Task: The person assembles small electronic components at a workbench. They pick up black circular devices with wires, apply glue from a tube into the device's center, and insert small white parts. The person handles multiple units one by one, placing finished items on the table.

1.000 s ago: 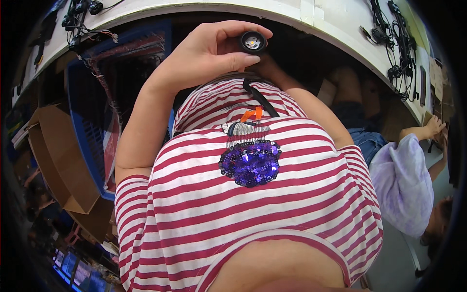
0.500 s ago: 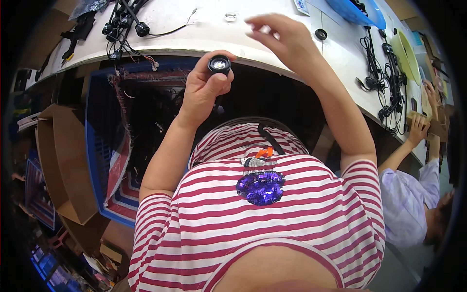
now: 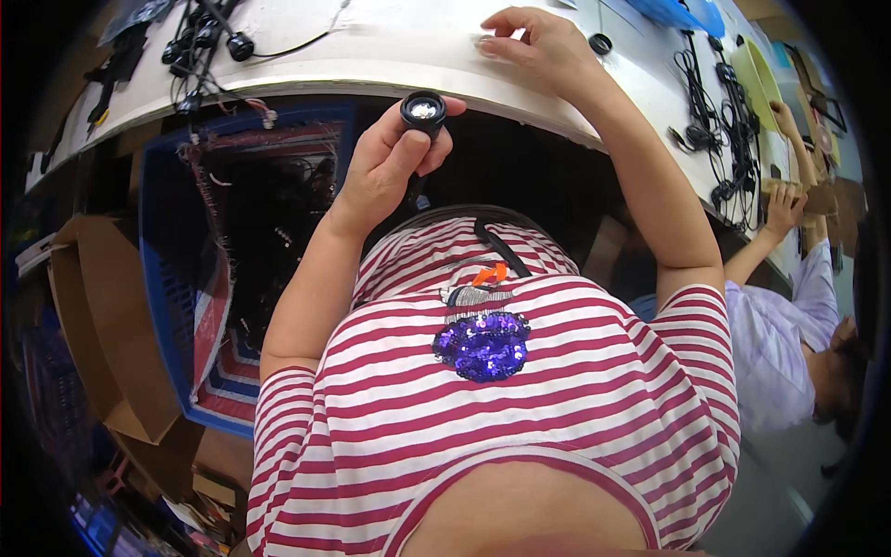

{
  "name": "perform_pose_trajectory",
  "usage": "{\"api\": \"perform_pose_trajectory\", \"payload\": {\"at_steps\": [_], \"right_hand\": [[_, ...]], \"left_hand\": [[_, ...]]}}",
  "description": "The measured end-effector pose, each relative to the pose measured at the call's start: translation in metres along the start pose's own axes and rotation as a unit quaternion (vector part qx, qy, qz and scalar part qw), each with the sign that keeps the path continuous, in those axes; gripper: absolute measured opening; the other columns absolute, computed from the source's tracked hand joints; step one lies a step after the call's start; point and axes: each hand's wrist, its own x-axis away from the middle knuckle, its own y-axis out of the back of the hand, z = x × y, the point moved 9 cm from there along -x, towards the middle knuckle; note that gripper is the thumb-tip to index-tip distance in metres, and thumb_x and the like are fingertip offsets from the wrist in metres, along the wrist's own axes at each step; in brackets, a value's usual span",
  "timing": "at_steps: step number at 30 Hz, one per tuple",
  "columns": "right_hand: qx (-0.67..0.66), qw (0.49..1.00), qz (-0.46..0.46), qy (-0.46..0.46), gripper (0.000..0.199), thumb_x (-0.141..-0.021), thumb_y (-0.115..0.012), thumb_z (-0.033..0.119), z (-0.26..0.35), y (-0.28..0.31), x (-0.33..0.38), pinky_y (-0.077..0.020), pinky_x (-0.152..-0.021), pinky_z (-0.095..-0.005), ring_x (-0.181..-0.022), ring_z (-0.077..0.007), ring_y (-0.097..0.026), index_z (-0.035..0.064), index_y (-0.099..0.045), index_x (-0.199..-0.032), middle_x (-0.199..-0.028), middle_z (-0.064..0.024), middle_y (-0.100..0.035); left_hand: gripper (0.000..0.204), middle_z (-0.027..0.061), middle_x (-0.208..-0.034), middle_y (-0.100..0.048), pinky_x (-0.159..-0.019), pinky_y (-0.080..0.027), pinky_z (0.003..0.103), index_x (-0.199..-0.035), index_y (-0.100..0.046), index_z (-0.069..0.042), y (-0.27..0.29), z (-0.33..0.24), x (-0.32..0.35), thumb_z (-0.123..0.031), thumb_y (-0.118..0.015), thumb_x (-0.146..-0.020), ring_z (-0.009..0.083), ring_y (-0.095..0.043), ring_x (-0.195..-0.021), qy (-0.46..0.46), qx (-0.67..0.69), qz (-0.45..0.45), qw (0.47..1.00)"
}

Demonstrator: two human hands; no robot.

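Note:
My left hand (image 3: 394,153) is closed around a short black cylindrical housing (image 3: 424,111), held upright in front of the table edge. Inside its round opening shows a bright, shiny centre. Over the white table, my right hand (image 3: 548,51) is closed in a pinch, thumb and forefinger together. A small clear round piece (image 3: 484,40) shows at those fingertips, partly hidden and hard to make out. Just beyond this hand, a black ring (image 3: 600,44) lies on the table.
Black cables with round heads (image 3: 200,42) lie at the far left of the white table (image 3: 371,60). More black cables (image 3: 710,121) and a yellow-green basin (image 3: 756,84) are at the right. Below stands a blue crate (image 3: 167,278); a co-worker (image 3: 775,343) sits at the right.
My right hand has come down onto the small clear round piece, which no longer lies alone on the table. My left hand still holds the black housing. The whole view has shifted slightly.

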Motion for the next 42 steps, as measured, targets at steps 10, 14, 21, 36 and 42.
{"api": "perform_pose_trajectory", "payload": {"at_steps": [10,14,21,36,42], "right_hand": [[-0.016,0.995,-0.094,0.032,0.030,-0.073,-0.065,0.028,-0.010,0.008,0.012,-0.0471,-0.074,-0.0333,-0.083,-0.0263,-0.060,0.0072,-0.065,-0.094,-0.091,-0.0133,-0.062],[0.004,0.989,-0.097,0.110,0.028,-0.074,-0.065,0.029,0.000,0.009,0.008,-0.0475,-0.073,-0.0333,-0.082,-0.0272,-0.061,0.0065,-0.066,-0.090,-0.088,-0.0134,-0.063],[-0.068,0.989,-0.053,0.119,0.025,-0.074,-0.068,0.026,0.001,0.020,0.016,-0.0429,-0.061,-0.0250,-0.067,-0.0132,-0.054,0.0075,-0.068,-0.091,-0.075,-0.0053,-0.061],[-0.093,0.962,0.008,0.258,0.029,-0.077,-0.065,0.008,0.035,0.018,0.078,-0.0420,-0.059,-0.0204,-0.073,-0.0092,-0.055,0.0106,-0.065,-0.105,-0.094,-0.0028,-0.061],[-0.037,0.989,-0.096,0.109,0.034,-0.076,-0.066,0.012,-0.005,0.064,0.061,-0.0424,-0.062,-0.0236,-0.071,-0.0134,-0.053,0.0071,-0.061,-0.109,-0.091,-0.0063,-0.061]], "left_hand": [[0.052,-0.0030,-0.062,-0.044,-0.051,-0.028,0.019,-0.107,-0.053,0.003,-0.019,0.015,-0.022,-0.044,-0.055,-0.084,0.0050,-0.035,-0.055,-0.013,-0.040,0.016,0.999],[0.046,-0.0026,-0.061,-0.044,-0.051,-0.028,0.018,-0.104,-0.056,0.001,-0.017,0.022,-0.022,-0.041,-0.056,-0.084,0.0048,-0.035,-0.054,0.007,-0.043,0.012,0.999],[0.044,-0.0028,-0.060,-0.043,-0.052,-0.027,0.018,-0.102,-0.058,-0.002,-0.013,0.023,-0.029,-0.041,-0.057,-0.084,0.0049,-0.035,-0.055,0.020,-0.075,-0.018,0.997],[0.033,-0.0015,-0.067,-0.049,-0.054,-0.031,0.019,-0.101,-0.057,-0.003,-0.028,0.036,-0.036,-0.030,-0.061,-0.082,0.0059,-0.040,-0.058,0.041,-0.084,0.018,0.995],[0.029,-0.0013,-0.065,-0.049,-0.055,-0.032,0.019,-0.102,-0.058,-0.001,-0.032,0.026,-0.032,-0.022,-0.058,-0.081,0.0056,-0.040,-0.058,0.064,-0.090,0.009,0.994]]}}
